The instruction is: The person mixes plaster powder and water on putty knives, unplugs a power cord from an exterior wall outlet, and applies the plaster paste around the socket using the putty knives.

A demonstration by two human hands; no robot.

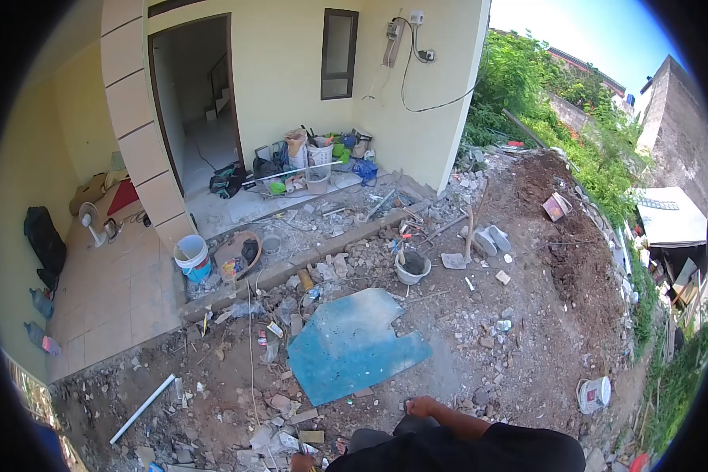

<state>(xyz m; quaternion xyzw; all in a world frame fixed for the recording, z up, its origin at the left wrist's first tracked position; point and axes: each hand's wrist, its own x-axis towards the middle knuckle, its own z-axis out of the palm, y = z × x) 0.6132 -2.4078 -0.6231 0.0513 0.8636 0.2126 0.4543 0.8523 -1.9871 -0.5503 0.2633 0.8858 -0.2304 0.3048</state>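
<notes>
- Blue flat sheet with pale worn patches and a notched right side [346,350]: lies on the rubble-strewn brown ground [480,338], ahead of the person; material uncertain (painted board, perhaps).
- Step in hand: judged to be low handwork short of the sheet's near edge; neither hand touches the sheet, so work on it cannot be confirmed.
- Next move: a reach for the sheet, if made, would call for a forward stretch of the right arm and sure footing among loose fragments.
- Right hand, bare [422,407]: near the sheet's lower right edge, apart from it. Bare forearm enters from the right out of a short black sleeve [511,444]. Fingers curled; a small dark bit shows at their tips (grasped or merely behind, cannot tell).
- Left hand, bare [301,462]: at the bottom border, partly cut off, just beside a broken tan block [311,436]. A narrow object shows by it, too small to identify; whether the fingers clasp it, cannot tell.
- Beyond the sheet: white plastic bucket of grey matter [412,272]; wooden-handled shovel with grey blade [453,260].
</notes>
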